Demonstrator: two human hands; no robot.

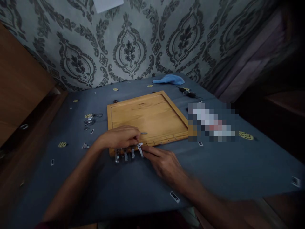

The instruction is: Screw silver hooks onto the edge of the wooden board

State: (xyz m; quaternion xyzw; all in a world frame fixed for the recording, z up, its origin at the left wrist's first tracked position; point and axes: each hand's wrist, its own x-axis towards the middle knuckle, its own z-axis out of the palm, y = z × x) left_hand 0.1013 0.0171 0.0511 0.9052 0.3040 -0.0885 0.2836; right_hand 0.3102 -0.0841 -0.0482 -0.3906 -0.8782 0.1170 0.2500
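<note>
Head view: a silver metal hinge-like fitting (141, 151) lies across the near edge of a yellow-brown rectangular wooden panel (152, 114) on the blue-grey cloth-covered desk (111, 194), its long axis running far to near. It sits just left of the right hand (166, 161), whose extended fingers seem to touch its side; whether they pinch it, one cannot tell. The left hand (122, 136), just beyond and leftward, holds in curled fingers a slim metal rod (144, 133) that points right.
</note>
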